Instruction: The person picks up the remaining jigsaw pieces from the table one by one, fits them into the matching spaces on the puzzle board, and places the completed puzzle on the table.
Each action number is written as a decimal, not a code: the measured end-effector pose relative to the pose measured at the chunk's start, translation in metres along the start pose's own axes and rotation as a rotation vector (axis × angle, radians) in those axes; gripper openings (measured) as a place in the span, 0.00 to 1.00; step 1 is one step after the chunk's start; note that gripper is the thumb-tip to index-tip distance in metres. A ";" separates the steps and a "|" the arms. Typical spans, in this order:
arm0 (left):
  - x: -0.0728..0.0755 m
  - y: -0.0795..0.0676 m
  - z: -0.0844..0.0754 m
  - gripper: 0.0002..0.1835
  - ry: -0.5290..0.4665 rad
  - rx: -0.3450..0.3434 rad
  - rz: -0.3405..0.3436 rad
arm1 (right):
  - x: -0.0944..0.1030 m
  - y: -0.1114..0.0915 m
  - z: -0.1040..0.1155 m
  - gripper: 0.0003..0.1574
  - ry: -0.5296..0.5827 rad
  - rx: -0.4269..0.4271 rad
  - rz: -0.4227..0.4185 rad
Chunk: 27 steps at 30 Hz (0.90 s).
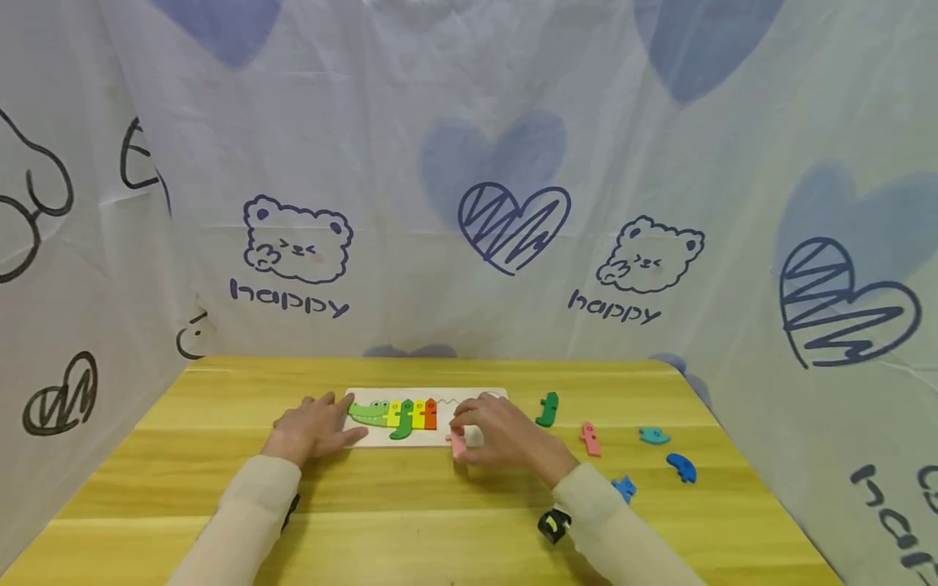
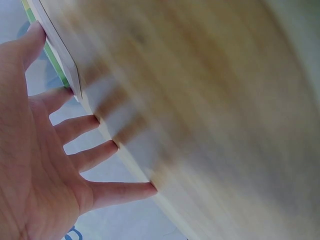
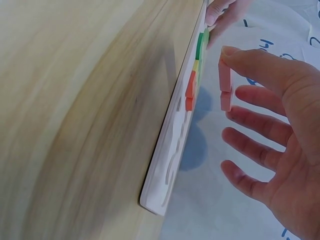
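Observation:
A white puzzle board (image 1: 428, 440) lies on the table with a crocodile's light green head (image 1: 369, 414) and yellow, green and orange-red body pieces set in its left half. My left hand (image 1: 311, 427) rests at the board's left end, fingers spread; in the left wrist view its thumb and index finger touch the board's edge, the other fingertips the tabletop. Between thumb and fingers, my right hand (image 1: 506, 431) pinches a pink puzzle piece (image 3: 225, 82). That piece is raised above the board in the right wrist view, beside the orange-red piece (image 3: 190, 91).
Right of the board lie a dark green leg piece (image 1: 547, 409), another pink piece (image 1: 589, 439), a teal piece (image 1: 654, 435), a curved blue piece (image 1: 682, 468) and a small blue piece (image 1: 624, 488). A printed white cloth (image 1: 410, 309) hangs behind the wooden table (image 1: 418, 521).

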<state>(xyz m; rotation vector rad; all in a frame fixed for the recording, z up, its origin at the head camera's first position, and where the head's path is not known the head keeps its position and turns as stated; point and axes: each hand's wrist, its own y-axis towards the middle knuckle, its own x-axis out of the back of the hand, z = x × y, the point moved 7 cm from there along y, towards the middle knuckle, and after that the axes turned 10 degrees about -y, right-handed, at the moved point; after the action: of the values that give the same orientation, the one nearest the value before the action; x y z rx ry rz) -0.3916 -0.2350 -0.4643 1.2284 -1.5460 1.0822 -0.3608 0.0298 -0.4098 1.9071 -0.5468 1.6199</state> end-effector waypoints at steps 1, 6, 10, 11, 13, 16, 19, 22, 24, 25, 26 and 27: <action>0.001 0.000 0.000 0.46 0.000 0.000 -0.002 | 0.000 0.001 0.000 0.24 -0.003 -0.004 0.000; 0.001 0.000 0.001 0.47 0.001 0.002 0.000 | 0.000 0.005 -0.003 0.24 -0.017 -0.016 0.004; 0.001 0.001 0.000 0.47 0.001 -0.009 0.000 | -0.002 0.009 -0.005 0.25 -0.023 -0.036 -0.004; 0.001 0.001 0.000 0.47 -0.001 -0.010 -0.001 | -0.002 0.009 -0.005 0.26 -0.028 -0.040 -0.009; 0.001 0.001 -0.001 0.46 -0.001 -0.013 -0.003 | -0.003 0.012 -0.006 0.26 -0.022 -0.051 -0.013; 0.001 0.000 -0.001 0.46 0.000 -0.016 -0.005 | -0.004 0.015 -0.008 0.26 -0.022 -0.062 -0.015; 0.001 0.000 -0.002 0.46 0.001 -0.019 -0.005 | -0.004 0.020 -0.009 0.25 -0.015 -0.061 -0.022; 0.001 0.000 -0.002 0.47 0.001 -0.020 -0.004 | -0.005 0.024 -0.009 0.25 -0.011 -0.047 -0.034; 0.001 0.001 -0.001 0.47 0.000 -0.018 -0.002 | -0.005 0.027 -0.010 0.25 -0.003 -0.042 -0.034; 0.001 0.001 -0.001 0.47 -0.001 -0.017 -0.002 | -0.006 0.028 -0.010 0.25 0.001 -0.042 -0.033; 0.001 0.001 -0.001 0.47 -0.003 -0.016 -0.001 | -0.006 0.029 -0.010 0.26 0.006 -0.044 -0.029; 0.001 0.001 -0.001 0.47 -0.004 -0.014 0.000 | -0.006 0.031 -0.011 0.26 0.015 -0.047 -0.024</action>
<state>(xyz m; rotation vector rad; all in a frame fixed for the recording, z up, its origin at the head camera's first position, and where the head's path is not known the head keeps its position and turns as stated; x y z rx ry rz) -0.3921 -0.2343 -0.4637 1.2220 -1.5535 1.0678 -0.3893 0.0135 -0.4098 1.8588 -0.5493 1.5908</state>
